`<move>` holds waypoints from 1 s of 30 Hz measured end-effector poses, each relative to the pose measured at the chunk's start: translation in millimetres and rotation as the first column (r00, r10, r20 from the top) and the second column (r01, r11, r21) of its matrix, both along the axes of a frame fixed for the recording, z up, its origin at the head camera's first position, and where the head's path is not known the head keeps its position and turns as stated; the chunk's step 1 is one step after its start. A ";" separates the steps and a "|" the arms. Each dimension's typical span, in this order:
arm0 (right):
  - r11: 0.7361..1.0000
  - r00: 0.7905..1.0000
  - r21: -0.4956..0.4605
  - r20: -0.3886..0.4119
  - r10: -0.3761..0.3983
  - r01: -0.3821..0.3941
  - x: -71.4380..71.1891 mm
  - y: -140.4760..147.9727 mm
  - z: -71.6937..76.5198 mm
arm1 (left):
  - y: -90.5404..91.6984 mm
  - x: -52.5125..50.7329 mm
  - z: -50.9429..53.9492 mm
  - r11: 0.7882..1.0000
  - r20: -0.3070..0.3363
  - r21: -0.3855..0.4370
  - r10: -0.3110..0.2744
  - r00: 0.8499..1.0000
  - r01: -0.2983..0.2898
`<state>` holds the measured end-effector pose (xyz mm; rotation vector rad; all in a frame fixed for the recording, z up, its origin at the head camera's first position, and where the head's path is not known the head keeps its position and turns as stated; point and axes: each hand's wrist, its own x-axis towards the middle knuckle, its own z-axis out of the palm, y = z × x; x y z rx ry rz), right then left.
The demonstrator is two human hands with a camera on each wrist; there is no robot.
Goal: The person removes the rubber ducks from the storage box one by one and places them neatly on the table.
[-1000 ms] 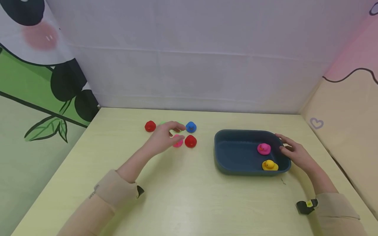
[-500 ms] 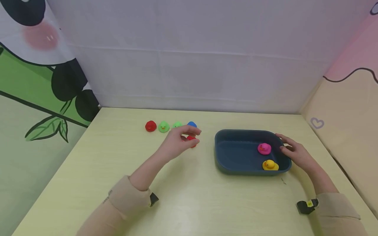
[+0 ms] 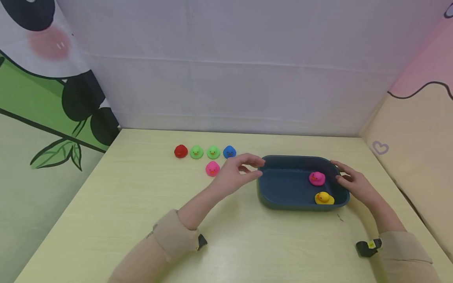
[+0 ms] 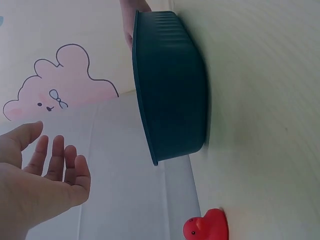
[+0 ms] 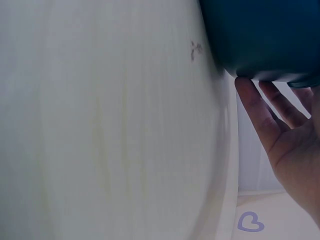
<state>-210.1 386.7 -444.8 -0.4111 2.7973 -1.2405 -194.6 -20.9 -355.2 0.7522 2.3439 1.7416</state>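
Observation:
My left hand (image 3: 233, 175) hovers by the left end of the dark blue tray (image 3: 283, 206), fingers and thumb apart with nothing between them. The left wrist view shows the same empty hand (image 4: 45, 182) beside the tray (image 4: 172, 90), with a red duck (image 4: 207, 225) on the table. At the tray's right end, my right hand (image 3: 359, 188) holds the rim. In the right wrist view the fingers of that hand (image 5: 295, 150) touch the tray's outer wall (image 5: 265, 37). Inside the tray are a pink duck (image 3: 317, 179) and a yellow duck (image 3: 323, 198).
Along the back of the table (image 3: 106, 188) stand a red duck (image 3: 181, 151), two green ducks (image 3: 196, 152) (image 3: 213, 152) and a blue duck (image 3: 229, 151). Another pink duck (image 3: 212, 168) sits in front of them. A cloth wall (image 3: 226, 94) rises behind the table.
From above the ducks, my left hand has moved right to the tray's left end, uncovering the green ducks and the pink duck. The right hand and the tray have stayed put.

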 end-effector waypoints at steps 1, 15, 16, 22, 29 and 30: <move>1.000 1.000 -0.001 0.003 0.001 -0.001 0.2 0.1 -0.1 | 3.3 -0.2 -0.3 1.000 -0.004 0.005 -0.009 1.000 0.009; 1.000 1.000 0.014 -0.006 -0.009 0.009 -0.4 0.1 -0.2 | 42.7 -6.5 -11.3 0.990 -0.040 0.008 -0.140 0.989 0.140; 1.000 1.000 0.015 -0.005 -0.010 0.010 -0.5 0.1 0.0 | 45.4 -7.1 -13.0 0.989 -0.043 0.005 -0.148 0.988 0.148; 1.000 1.000 0.013 0.002 -0.006 0.006 0.0 -0.4 1.2 | 60.9 -9.1 -22.2 0.982 -0.041 -0.027 -0.187 0.982 0.186; 1.000 1.000 0.007 0.008 -0.007 0.007 0.9 -0.5 1.8 | 80.5 -13.5 -33.0 0.971 -0.090 -0.078 -0.234 0.968 0.227; 1.000 1.000 0.008 0.007 -0.008 0.008 0.9 -0.5 1.9 | 83.2 -14.0 -34.2 0.968 -0.096 -0.089 -0.241 0.966 0.233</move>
